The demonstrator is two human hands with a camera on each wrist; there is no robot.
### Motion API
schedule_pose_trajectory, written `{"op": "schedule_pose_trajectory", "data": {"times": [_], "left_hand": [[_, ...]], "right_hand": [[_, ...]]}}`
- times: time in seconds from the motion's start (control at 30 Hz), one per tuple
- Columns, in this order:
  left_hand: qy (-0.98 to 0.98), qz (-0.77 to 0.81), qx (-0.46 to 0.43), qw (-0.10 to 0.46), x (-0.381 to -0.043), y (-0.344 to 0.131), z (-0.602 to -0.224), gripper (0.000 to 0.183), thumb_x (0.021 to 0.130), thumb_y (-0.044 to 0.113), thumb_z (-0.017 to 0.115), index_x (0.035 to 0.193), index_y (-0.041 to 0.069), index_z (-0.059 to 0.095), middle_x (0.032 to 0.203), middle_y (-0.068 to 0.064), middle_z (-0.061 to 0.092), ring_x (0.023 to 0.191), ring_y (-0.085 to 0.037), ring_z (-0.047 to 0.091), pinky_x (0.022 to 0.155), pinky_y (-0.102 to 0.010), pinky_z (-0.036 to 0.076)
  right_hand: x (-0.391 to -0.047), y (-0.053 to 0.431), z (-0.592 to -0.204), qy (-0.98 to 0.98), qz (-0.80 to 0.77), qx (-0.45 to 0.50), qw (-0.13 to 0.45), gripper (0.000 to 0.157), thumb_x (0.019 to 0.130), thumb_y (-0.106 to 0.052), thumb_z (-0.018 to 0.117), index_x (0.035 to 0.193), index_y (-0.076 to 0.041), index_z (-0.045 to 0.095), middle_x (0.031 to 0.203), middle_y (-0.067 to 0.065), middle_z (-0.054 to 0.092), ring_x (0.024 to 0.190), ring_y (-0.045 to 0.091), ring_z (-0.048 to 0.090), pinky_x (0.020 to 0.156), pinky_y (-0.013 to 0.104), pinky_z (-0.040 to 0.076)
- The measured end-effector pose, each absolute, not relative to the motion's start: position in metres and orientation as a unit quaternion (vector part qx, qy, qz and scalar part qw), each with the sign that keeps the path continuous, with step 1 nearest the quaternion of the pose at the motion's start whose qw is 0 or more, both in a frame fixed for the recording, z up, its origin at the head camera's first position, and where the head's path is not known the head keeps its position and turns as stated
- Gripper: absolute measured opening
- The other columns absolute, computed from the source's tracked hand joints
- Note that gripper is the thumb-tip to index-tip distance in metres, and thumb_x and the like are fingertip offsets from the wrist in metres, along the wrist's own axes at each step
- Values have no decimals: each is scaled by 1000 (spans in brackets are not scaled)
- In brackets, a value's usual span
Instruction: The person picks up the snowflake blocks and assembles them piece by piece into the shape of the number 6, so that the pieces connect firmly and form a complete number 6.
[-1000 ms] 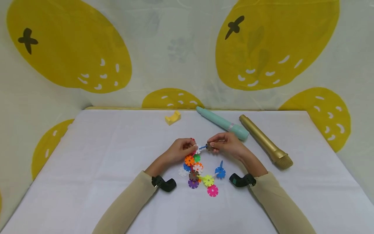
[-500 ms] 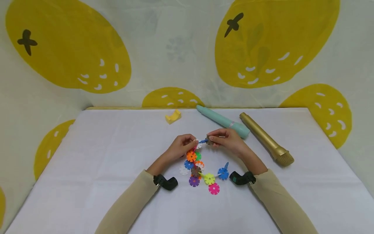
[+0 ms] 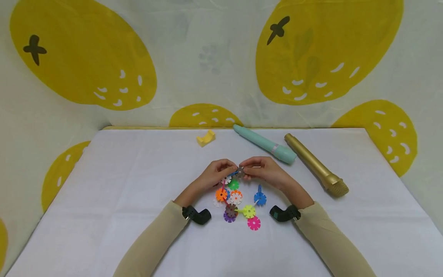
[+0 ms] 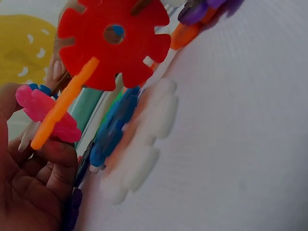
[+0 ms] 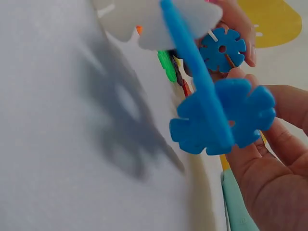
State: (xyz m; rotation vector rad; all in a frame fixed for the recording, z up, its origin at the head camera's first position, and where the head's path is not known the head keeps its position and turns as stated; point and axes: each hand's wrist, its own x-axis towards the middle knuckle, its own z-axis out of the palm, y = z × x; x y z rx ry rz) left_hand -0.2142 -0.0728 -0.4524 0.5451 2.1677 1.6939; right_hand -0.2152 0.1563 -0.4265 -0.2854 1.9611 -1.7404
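Note:
In the head view my left hand (image 3: pixel 218 173) pinches one end of a chain of interlocking snowflake discs, at a white disc (image 3: pixel 226 179) joined to a blue one seen nearly edge-on. My right hand (image 3: pixel 264 169) pinches a brown disc (image 3: pixel 239 172) right beside it, the two hands' fingertips nearly meeting. The chain runs down through an orange disc (image 3: pixel 221 194) and a yellow disc (image 3: pixel 249 211) to a blue disc (image 3: pixel 260 198). A red disc (image 4: pixel 115 43) and a pink disc (image 4: pixel 48 113) show close up in the left wrist view.
Loose discs lie under the chain, among them a pink disc (image 3: pixel 254 223), a purple disc (image 3: pixel 229 217) and a green disc (image 3: pixel 233 184). Behind the hands lie a mint toy microphone (image 3: pixel 264 144), a gold microphone (image 3: pixel 315 165) and a yellow curved block (image 3: pixel 205 138).
My right hand has moved left with the brown disc, up to the left hand's fingertips. The chain's hanging part has swung slightly, its blue end shifting about.

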Motion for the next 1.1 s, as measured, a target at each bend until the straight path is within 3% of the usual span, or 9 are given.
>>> {"op": "schedule_pose_trajectory", "data": {"times": [0.2,0.43,0.57,0.73,1.1], "left_hand": [[755,602,189,179,-214,-74,-453,23,98,20,59,108,1,67,91,-4,67,76,-11,54,72,-23,44],[761,602,180,161,-215,-73,-454,24,98,20,58,108,-1,66,93,-5,65,77,-11,51,71,-23,41],[760,604,175,165,-215,-73,-453,23,99,16,56,108,-4,65,94,-5,64,77,-12,50,71,-24,41],[756,609,179,161,-216,-71,-455,21,98,14,57,106,-4,65,89,-1,63,74,-11,49,68,-22,41],[756,611,179,152,-215,-71,-457,21,98,16,58,105,-3,65,95,-8,66,79,-10,53,74,-23,43]], "right_hand": [[-212,151,-426,729,-631,-106,242,31,95,-10,63,120,8,60,94,7,69,78,16,66,76,29,56],[-214,152,-428,764,-585,-115,248,30,99,-17,59,116,7,61,88,10,67,73,18,61,68,25,53],[-214,153,-432,788,-539,-159,251,27,92,-9,65,114,8,63,93,11,69,75,15,60,69,23,51],[-214,150,-436,812,-497,-193,237,24,84,-11,76,103,3,67,77,3,62,64,12,49,60,23,40],[-215,139,-436,839,-457,-208,209,18,80,-11,79,88,-2,67,71,-1,59,56,10,45,51,21,34]]}}
